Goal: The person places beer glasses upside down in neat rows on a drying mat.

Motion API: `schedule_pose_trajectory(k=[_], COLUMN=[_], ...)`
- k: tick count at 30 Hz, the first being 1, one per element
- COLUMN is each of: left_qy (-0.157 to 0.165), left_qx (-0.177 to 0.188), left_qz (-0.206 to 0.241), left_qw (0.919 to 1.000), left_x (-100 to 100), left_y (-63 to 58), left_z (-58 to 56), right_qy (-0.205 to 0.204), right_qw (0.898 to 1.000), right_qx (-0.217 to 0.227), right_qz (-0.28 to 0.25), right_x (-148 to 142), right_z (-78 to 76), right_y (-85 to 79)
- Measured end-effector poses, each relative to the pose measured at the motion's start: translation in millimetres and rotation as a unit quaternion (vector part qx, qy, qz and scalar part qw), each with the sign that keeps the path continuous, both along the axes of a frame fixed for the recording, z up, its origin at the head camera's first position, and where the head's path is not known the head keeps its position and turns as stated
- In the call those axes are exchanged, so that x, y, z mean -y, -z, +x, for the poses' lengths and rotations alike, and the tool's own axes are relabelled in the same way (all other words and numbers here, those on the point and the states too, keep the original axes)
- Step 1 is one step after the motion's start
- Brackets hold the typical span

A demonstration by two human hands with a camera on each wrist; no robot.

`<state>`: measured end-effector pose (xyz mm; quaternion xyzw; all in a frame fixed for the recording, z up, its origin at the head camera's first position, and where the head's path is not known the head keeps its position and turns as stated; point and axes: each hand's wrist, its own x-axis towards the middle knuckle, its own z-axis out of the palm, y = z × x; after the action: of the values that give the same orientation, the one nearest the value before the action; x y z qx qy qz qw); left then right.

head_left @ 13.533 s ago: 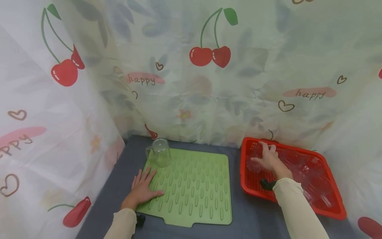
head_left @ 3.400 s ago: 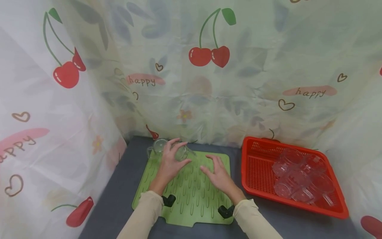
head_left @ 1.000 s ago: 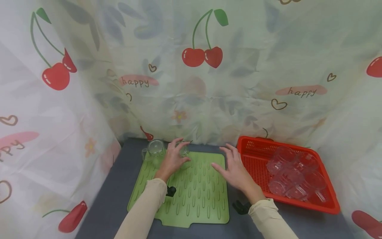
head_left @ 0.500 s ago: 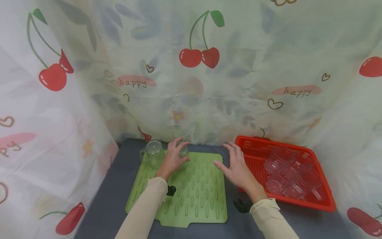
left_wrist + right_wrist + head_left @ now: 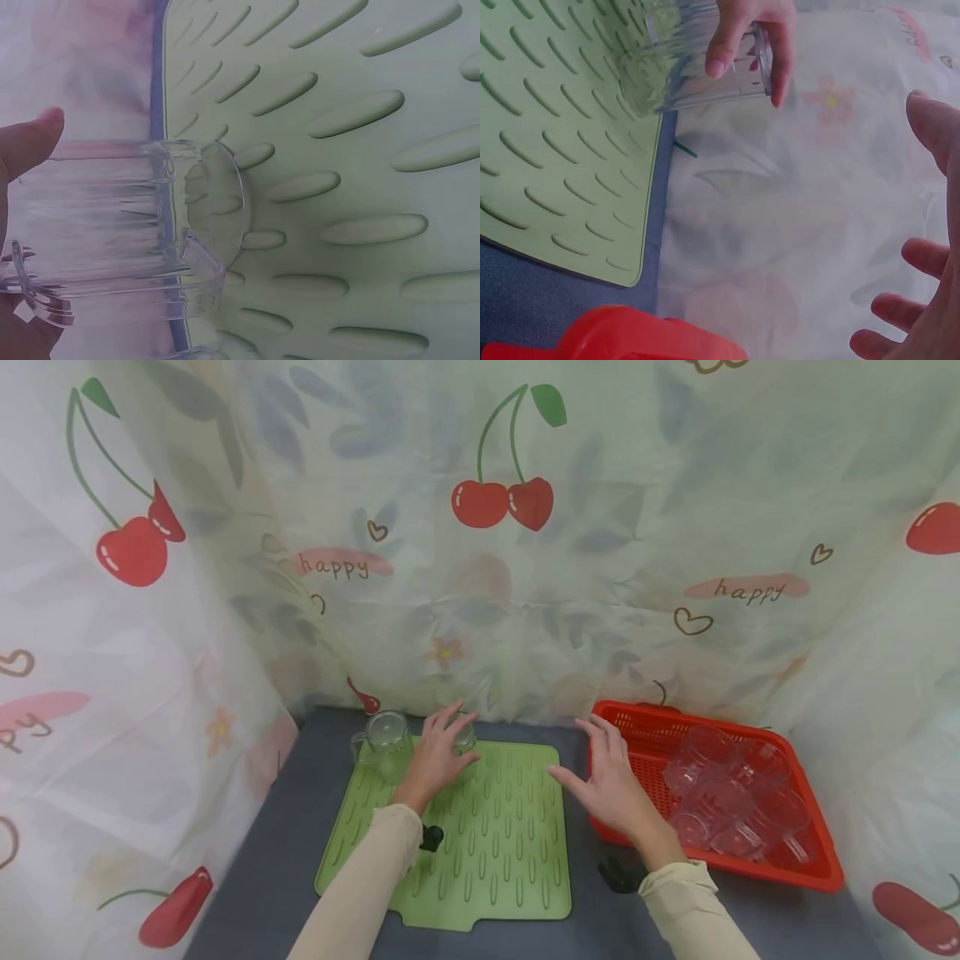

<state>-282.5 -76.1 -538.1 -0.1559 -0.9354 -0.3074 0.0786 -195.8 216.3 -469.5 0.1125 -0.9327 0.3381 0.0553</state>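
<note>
We see the left hand grasping a clear glass mug near its upper end, thumb on one side and fingers on the other; how firmly they press we cannot tell. The mug is at the back edge of the green ridged mat, just right of a second glass mug. We read its long axis as near vertical, its lower rim at the mat and its thicker end, apparently the base, pointing up toward the palm, so that the mouth seems to face down. In the left wrist view we find its handle running along the body, parallel to that axis. The second mug likewise stands nearly upright, its handle pointing left. We note the right hand gripping nothing, thumb and fingers spread apart, by the near-left side of the red basket. Inside the basket, we observe clear glassware clustered toward the right, lying at various angles. Mat and basket rest on a dark grey-blue cloth, before a cherry-printed curtain.
</note>
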Motion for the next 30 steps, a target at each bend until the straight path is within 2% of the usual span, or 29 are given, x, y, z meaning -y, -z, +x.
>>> schedule_pose_trajectory(k=[16,30], left_qy=[0.007,0.009], left_qx=[-0.014,-0.013], left_qz=[0.006,0.022], left_qw=[0.9999,0.9996], left_x=[7,18], left_y=[-7.5,-11.6], left_z=[10.1,27.6], right_qy=[0.011,0.033], right_qw=[0.999,0.999], right_qx=[-0.001,-0.002], right_qz=[0.031,0.043], right_x=[-11,-28], right_z=[0.9,1.2], right_y=[-2.4,-4.1])
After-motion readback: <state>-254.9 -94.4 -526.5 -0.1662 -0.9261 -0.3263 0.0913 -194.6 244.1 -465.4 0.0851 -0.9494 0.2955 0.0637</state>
